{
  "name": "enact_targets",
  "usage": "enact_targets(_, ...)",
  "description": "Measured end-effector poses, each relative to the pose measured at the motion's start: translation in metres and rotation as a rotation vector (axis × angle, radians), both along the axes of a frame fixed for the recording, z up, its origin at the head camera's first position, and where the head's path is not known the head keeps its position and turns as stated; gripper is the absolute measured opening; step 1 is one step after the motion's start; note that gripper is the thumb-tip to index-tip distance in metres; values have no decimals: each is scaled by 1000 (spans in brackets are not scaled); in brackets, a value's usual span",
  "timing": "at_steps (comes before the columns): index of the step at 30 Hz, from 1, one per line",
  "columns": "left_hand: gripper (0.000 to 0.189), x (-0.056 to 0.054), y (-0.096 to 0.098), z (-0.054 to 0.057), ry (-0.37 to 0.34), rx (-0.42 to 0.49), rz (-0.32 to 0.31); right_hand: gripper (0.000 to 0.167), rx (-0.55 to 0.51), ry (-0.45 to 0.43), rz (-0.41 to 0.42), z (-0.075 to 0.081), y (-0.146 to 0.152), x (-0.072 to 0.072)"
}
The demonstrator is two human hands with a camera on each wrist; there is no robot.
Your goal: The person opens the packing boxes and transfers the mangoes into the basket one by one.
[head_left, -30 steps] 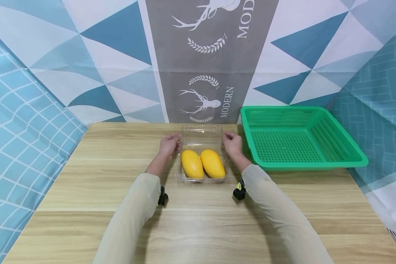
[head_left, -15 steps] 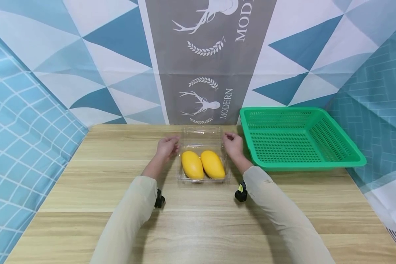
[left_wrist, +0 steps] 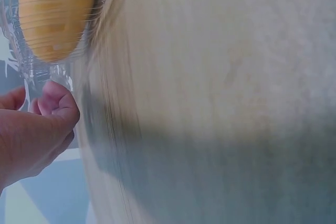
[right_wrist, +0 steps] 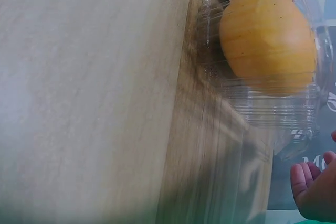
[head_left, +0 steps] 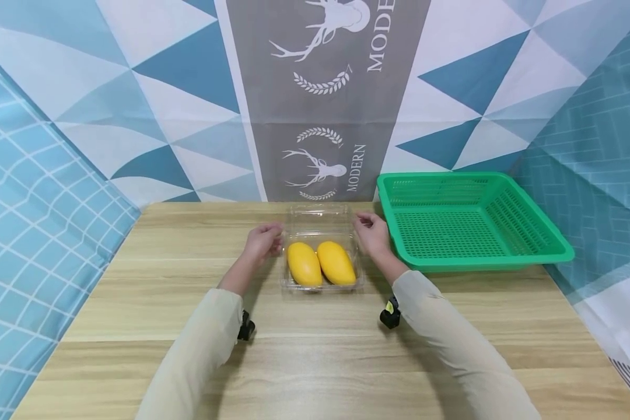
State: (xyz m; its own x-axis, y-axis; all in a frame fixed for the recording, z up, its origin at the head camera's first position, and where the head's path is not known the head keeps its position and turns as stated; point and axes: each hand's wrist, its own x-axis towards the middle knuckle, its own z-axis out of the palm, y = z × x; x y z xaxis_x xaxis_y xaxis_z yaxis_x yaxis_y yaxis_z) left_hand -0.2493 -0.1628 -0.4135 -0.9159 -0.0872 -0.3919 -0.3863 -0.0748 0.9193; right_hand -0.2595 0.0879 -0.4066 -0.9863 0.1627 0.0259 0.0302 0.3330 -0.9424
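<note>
A clear plastic clamshell box [head_left: 322, 286] lies on the table with its lid [head_left: 320, 220] laid back toward the wall. Two yellow mangoes sit side by side in its base, the left mango [head_left: 304, 264] and the right mango [head_left: 336, 263]. My left hand [head_left: 262, 242] is just left of the box, fingers loosely bent with nothing in them; in the left wrist view the fingers [left_wrist: 60, 103] are close to the plastic, and I cannot tell if they touch it. Beside the lid's right edge is my right hand [head_left: 373, 233], its fingers [right_wrist: 304, 178] relaxed and apart from the plastic.
A green perforated basket [head_left: 399, 245] stands at the back right, close to my right forearm. Patterned cloth covers the wall [head_left: 325, 105] behind the wooden table [head_left: 315, 361]. Cameras are strapped at both wrists.
My left hand has drawn away from the box, leftward and slightly toward me. The right hand has stayed near the lid's edge. The box and mangoes rest in place while the head view shifts slightly.
</note>
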Motion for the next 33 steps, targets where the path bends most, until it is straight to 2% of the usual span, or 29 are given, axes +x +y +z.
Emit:
enact_targets(7,37,7,1,1,-3,-52,-35,35,35,-11,26,3,3,7)
enact_targets(16,39,13,1,3,4,-85,-42,35,74,-7,65,9,2,12)
enact_targets(27,38,16,-1,0,-7,-36,-46,34,99,1,117,15,5,18)
enact_targets(33,38,18,1,1,1,-62,-67,34,103,11,138,17,7,22)
